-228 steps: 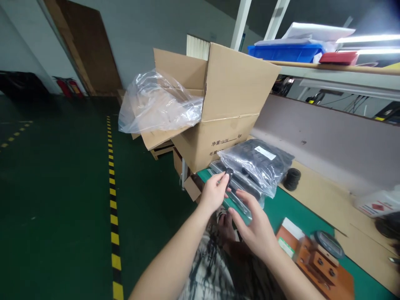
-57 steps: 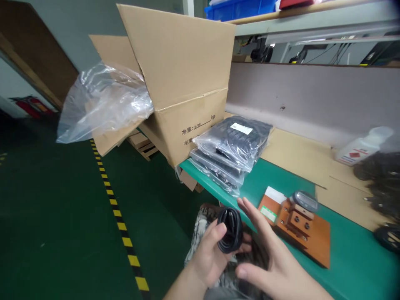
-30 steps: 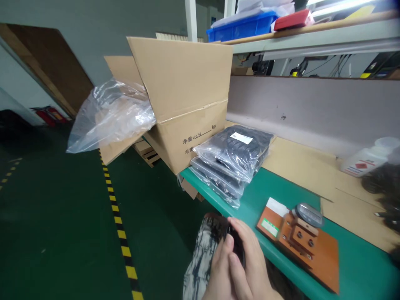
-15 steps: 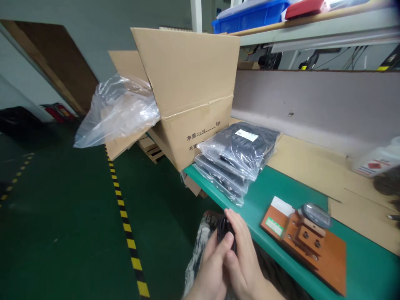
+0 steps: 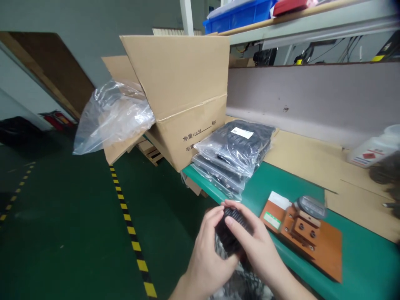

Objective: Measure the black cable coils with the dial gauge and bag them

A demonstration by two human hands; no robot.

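A bundle of black pieces (image 5: 230,235) with a ridged, stacked look is cupped between my two hands in front of the bench edge. My left hand (image 5: 208,250) wraps its left side, fingertips bent over the far end. From the right, my right hand (image 5: 254,239) closes on it, thumb lying across the ridged top. What the pieces are exactly, I cannot make out. Just beyond the hands, clear plastic bags (image 5: 231,152) of black parts lie piled on the green bench, the top one with a white label (image 5: 242,133).
An open cardboard box (image 5: 187,75) stands behind the bags, plastic liner (image 5: 115,116) hanging out leftward. At right are a digital gauge (image 5: 310,207) on an orange base (image 5: 328,250) and a white bottle (image 5: 376,150). A shelf holds a blue bin (image 5: 240,18). Yellow-black tape (image 5: 136,246) marks the floor.
My hands have spread from a tight clasp to a wider cupped hold, so more of the black bundle shows, ridged side up. The view has shifted slightly.
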